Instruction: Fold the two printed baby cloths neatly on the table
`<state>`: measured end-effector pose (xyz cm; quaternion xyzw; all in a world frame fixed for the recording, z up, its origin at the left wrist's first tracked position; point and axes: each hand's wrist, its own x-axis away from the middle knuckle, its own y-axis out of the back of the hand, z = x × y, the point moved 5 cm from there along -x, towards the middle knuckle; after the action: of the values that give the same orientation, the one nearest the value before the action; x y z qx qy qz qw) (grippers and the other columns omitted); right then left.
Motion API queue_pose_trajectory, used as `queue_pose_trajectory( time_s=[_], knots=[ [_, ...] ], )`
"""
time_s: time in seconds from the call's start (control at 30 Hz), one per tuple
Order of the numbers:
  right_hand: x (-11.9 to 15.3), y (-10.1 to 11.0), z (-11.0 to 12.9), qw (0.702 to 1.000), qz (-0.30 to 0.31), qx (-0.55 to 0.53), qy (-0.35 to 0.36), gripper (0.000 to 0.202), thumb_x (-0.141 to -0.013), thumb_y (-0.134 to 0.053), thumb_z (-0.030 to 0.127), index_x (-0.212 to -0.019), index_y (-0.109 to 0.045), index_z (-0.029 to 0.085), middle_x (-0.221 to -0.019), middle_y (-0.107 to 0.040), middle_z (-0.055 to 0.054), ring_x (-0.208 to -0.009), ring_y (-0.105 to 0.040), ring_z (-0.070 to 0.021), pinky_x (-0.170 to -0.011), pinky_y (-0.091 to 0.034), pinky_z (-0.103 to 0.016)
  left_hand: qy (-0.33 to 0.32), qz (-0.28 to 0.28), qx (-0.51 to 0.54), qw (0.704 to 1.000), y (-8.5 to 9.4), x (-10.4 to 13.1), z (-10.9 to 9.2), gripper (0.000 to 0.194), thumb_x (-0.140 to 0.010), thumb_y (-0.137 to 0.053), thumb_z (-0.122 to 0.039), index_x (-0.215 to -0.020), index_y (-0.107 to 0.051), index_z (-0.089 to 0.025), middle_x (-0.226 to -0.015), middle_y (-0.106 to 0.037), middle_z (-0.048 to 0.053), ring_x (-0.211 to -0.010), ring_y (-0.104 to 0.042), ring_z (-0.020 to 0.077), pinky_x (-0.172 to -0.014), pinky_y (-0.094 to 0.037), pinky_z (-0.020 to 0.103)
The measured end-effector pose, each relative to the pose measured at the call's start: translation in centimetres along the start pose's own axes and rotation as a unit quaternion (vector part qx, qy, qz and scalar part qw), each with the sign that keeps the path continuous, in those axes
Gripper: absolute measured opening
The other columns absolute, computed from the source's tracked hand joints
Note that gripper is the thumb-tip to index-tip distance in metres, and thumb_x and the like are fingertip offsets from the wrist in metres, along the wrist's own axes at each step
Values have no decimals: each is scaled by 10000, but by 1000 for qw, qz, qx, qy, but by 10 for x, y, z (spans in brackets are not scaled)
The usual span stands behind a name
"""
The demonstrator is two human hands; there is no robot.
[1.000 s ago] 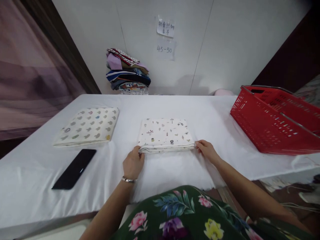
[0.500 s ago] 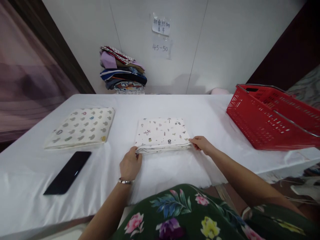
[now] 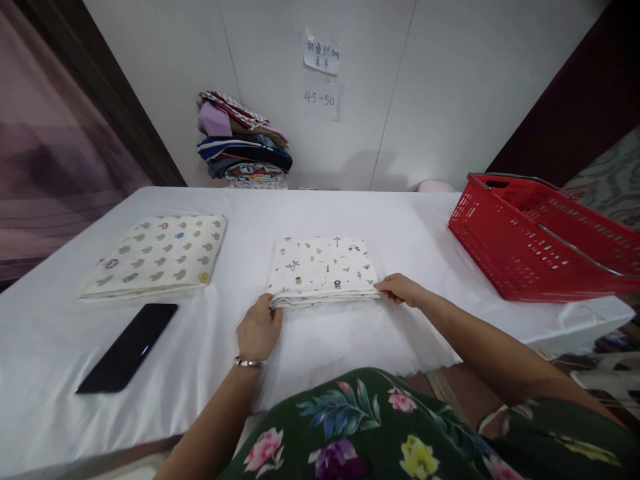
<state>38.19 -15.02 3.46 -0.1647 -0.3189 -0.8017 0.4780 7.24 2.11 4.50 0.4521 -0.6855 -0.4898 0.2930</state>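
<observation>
A folded white cloth with small printed trees and figures lies flat in front of me, its layered edge facing my body. My left hand, with a silver bracelet at the wrist, pinches the near left corner of this cloth. At the near right corner, the fingertips of my right hand are closed on the layers. Both hands rest low at the table surface. To the left lies another folded cloth, cream with grey printed shapes, touched by neither hand.
A black phone lies at the left on the white-covered table. On the right stands a red basket with metal handles. Behind the table is a stack of folded fabrics against the wall, where paper signs hang.
The whole view has shifted slightly. Both hands keep hold of the same corners, and the folded cloth shows no clear movement on the table.
</observation>
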Motion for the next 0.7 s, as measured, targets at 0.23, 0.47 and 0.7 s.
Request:
queue_pose_trajectory(
  time_s=[0.23,0.47,0.7],
  knots=[
    [-2,2,7,998,23,51,-36,335,-691,-684,336,-505,-472,155,-422,-485,18,-355,-422,-67,-313,-207,-188,10,5,-2,1000,0,0,0,292,-820,-402,-349,-1074,-489,-235,-828,-641,47,-779,-594,216,-619,-383,283],
    [-3,-3,7,995,44,56,-74,324,-742,-647,326,-523,-497,141,-447,-511,8,-363,-440,-65,-321,-240,-181,14,5,-3,1000,0,-1,-1,296,-817,-403,-348,-1078,-487,-236,-842,-643,53,-789,-596,224,-607,-379,287],
    [-3,1,9,997,11,24,-74,324,-747,-638,273,-507,-457,150,-398,-445,31,-348,-402,-57,-307,-196,-176,14,6,1,1000,0,-2,0,291,-815,-402,-350,-1071,-486,-237,-852,-646,53,-780,-598,225,-595,-375,289]
  ],
)
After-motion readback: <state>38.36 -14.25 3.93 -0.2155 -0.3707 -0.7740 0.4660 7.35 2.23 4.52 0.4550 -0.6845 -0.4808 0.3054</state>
